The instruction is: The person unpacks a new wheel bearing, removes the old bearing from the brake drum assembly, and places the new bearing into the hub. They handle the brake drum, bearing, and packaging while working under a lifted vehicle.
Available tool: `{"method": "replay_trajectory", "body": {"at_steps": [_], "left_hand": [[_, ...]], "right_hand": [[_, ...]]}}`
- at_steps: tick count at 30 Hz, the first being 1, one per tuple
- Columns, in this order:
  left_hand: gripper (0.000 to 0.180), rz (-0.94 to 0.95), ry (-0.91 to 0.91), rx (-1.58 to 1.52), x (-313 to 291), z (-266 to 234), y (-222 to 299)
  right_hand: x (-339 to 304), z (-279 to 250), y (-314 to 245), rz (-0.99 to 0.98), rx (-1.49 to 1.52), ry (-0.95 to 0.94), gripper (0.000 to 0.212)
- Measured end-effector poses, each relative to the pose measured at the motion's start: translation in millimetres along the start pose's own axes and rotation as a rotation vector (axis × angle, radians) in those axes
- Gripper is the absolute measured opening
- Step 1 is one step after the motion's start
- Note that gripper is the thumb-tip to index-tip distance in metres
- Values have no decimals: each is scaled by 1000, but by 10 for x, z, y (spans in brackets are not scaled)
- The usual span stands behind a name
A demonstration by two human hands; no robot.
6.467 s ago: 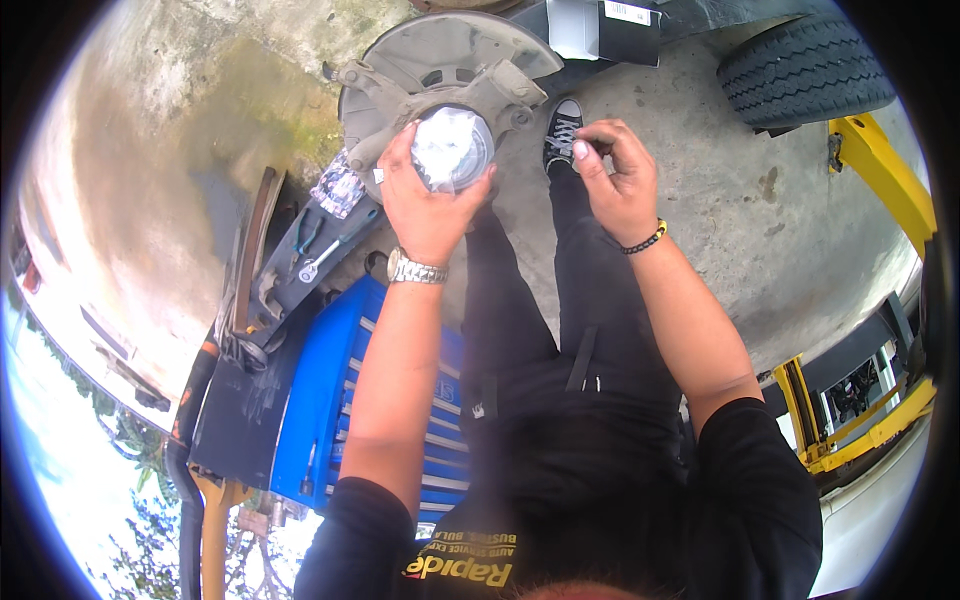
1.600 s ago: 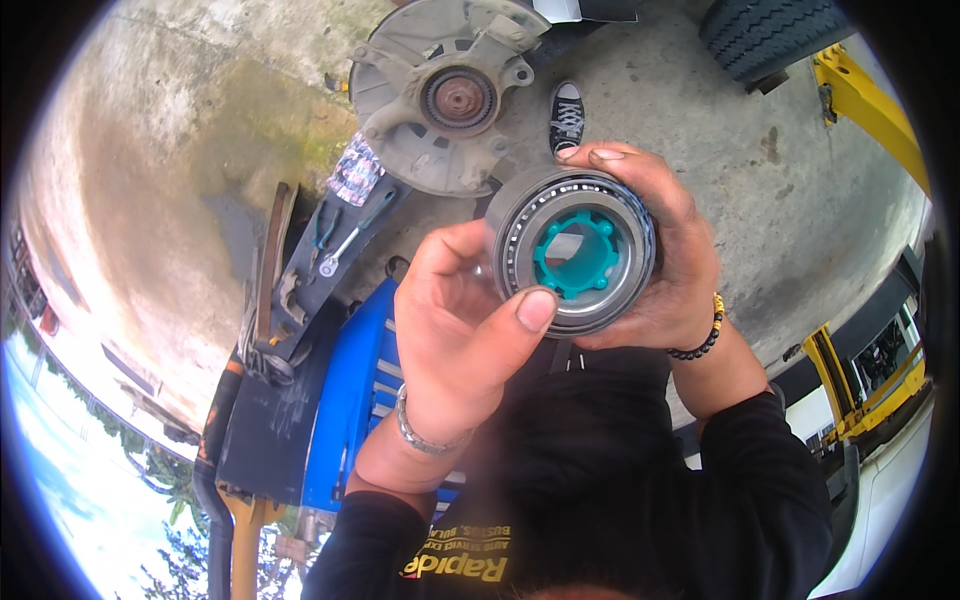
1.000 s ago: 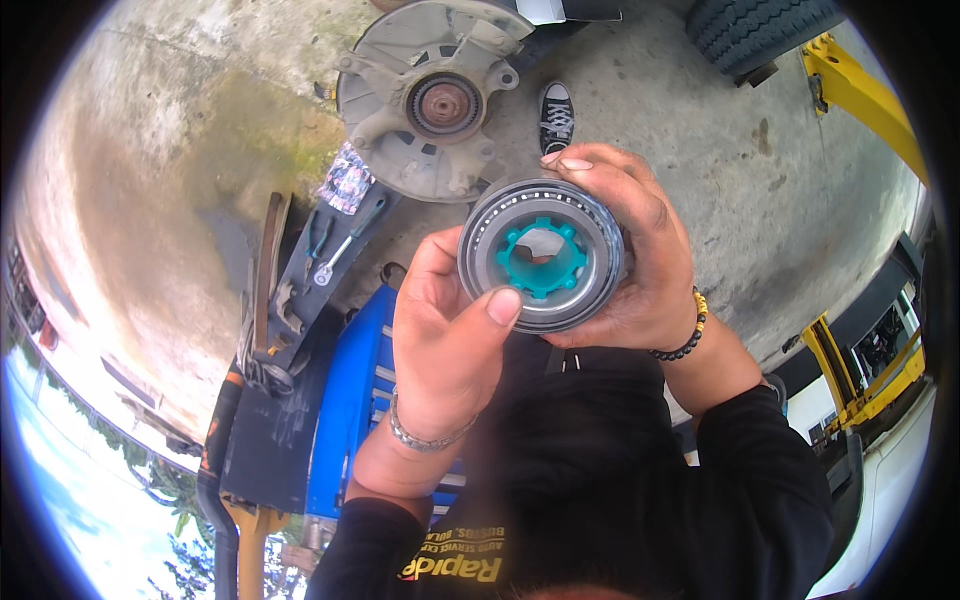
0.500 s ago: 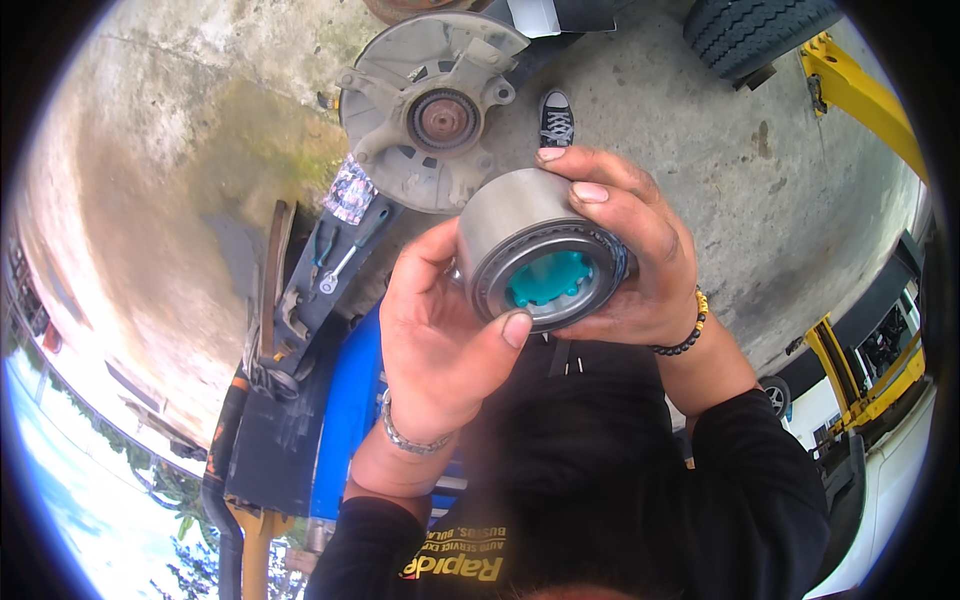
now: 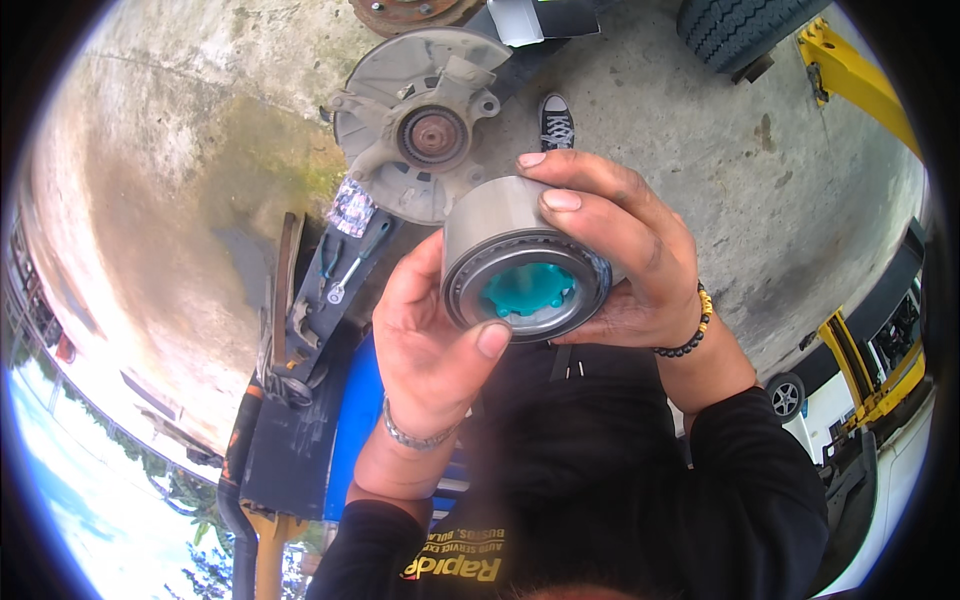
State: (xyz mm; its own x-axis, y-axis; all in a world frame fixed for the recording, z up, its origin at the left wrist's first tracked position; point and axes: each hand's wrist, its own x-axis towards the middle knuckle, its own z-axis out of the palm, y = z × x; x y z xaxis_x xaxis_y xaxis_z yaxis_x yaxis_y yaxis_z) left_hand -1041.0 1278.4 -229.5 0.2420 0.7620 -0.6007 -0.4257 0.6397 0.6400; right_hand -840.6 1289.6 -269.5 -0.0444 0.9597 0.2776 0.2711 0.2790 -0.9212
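Between my two hands I hold a wheel bearing [image 5: 490,222], a thick steel ring with a teal plastic insert [image 5: 528,288] in its bore. Its open face is tilted up toward me. My left hand [image 5: 425,335] grips the left side, with the thumb on the lower rim. Fingers of my right hand [image 5: 630,245] lie over the top and right side; its thumb is hidden behind the ring. Just beyond the bearing is a steering knuckle [image 5: 455,75] with a metal dust shield [image 5: 385,75] and a rusty hub centre [image 5: 432,135].
A ratchet [image 5: 350,275] and pliers [image 5: 328,258] lie on a dark beam left of the knuckle, near a patterned packet [image 5: 352,207]. An open white box [image 5: 515,22] and a tyre [image 5: 745,35] are at the far side. Yellow lift arms [image 5: 860,85] stand at right.
Both hands have shifted the bearing slightly left, and its face has turned a little. The knuckle and tools appear slightly displaced as the view moved.
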Motion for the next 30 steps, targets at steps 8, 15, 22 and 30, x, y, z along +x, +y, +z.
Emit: {"method": "replay_trajectory", "body": {"at_steps": [8,15,22,30], "left_hand": [[74,464,39,462,93,62,-143],[61,1020,-186,1230,265,-23,-88],[46,1168,-338,1464,100,-143,-75],[41,1170,-230,1329,-35,-255,-219]], "right_hand": [[-173,-104,57,223,23,-128,109],[-575,142,259,529,900,-171,129],[-798,273,291,872,1487,-92,133],[-720,247,216,946,1650,-147,140]]}}
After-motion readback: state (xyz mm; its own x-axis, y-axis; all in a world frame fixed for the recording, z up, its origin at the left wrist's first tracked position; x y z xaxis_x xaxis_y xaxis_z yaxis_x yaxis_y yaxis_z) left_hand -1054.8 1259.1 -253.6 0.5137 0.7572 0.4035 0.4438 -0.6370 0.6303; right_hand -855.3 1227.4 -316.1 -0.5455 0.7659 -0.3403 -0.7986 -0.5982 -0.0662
